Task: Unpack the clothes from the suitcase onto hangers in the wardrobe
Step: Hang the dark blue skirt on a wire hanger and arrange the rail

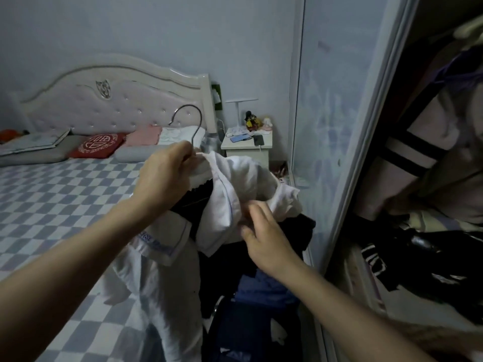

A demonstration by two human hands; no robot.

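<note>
Two hands are working a white garment (230, 189) above the bed's edge: the left hand (167, 176) is gripping the hanger (192, 121), while the right hand (264, 231) is touching the cloth with relaxed fingers.

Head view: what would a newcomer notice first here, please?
At the centre, the left hand grips a metal hanger carrying a white garment, while the right hand touches the cloth. Behind lies a bed with a checked sheet; at right, the open wardrobe holds hanging clothes.
</note>
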